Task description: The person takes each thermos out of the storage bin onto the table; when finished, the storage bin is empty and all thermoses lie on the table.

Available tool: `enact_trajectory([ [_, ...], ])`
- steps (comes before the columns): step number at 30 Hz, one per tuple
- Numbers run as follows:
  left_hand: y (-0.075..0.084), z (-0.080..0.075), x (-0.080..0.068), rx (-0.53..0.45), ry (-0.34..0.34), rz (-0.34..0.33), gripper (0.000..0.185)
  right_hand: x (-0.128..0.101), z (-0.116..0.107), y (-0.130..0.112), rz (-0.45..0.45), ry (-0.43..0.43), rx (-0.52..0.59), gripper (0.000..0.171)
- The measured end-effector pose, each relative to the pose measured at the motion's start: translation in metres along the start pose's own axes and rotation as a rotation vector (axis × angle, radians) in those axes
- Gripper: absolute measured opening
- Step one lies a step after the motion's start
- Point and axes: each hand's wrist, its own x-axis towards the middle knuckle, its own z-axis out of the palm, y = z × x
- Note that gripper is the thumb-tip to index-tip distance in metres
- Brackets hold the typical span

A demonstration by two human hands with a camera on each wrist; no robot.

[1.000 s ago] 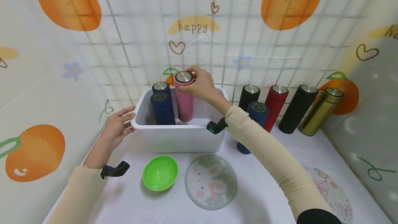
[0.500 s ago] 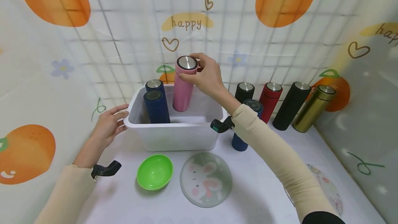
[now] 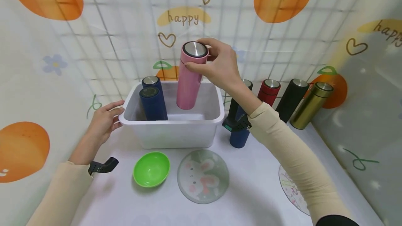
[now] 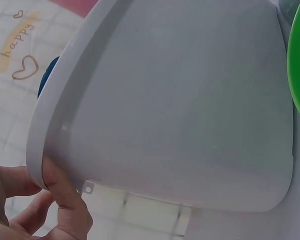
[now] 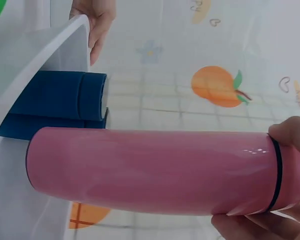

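Note:
My right hand [image 3: 223, 66] grips a pink thermos bottle [image 3: 188, 84] around its top, just under the silver lid. The bottle hangs nearly upright over the white plastic bin [image 3: 176, 135], its base level with the bin's opening in the head view. At the bin's left end my left hand [image 3: 102, 123] pinches the rim; thumb and fingers lie on either side of it in the left wrist view. Inside the bin, on the left, stand two dark blue thermos bottles, the front one [image 3: 154, 105] partly covering the rear one [image 3: 151, 80].
Right of the bin stand a blue bottle [image 3: 239, 138], a red one [image 3: 269, 91], black ones [image 3: 290, 98] and a gold one [image 3: 311, 107], some partly behind my right arm. In front lie a green bowl [image 3: 151, 169], a rabbit-print mat [image 3: 203, 177] and a patterned mat [image 3: 292, 191].
My right hand has lifted the pink bottle from deep in the bin, up and slightly to the right. My left hand has stayed at the bin's rim. The head view has shifted a little.

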Motion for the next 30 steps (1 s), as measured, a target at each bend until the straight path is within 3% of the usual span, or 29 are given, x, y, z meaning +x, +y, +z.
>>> enact_trajectory([
  [12, -0.002, -0.006, -0.001, 0.002, 0.010, 0.000, 0.048, -0.033, -0.043, -0.030, -0.011, -0.004, -0.017, 0.055],
  [17, -0.002, -0.005, -0.001, 0.049, 0.029, 0.023, 0.047, -0.052, -0.065, -0.037, -0.008, -0.006, -0.070, 0.052],
  [24, -0.003, 0.002, -0.001, 0.111, 0.049, 0.074, 0.048, -0.071, -0.088, -0.034, 0.019, 0.010, -0.194, 0.052],
  [30, -0.004, 0.003, 0.000, 0.114, 0.049, 0.078, 0.049, -0.084, -0.102, -0.027, 0.060, 0.013, -0.251, 0.053],
])
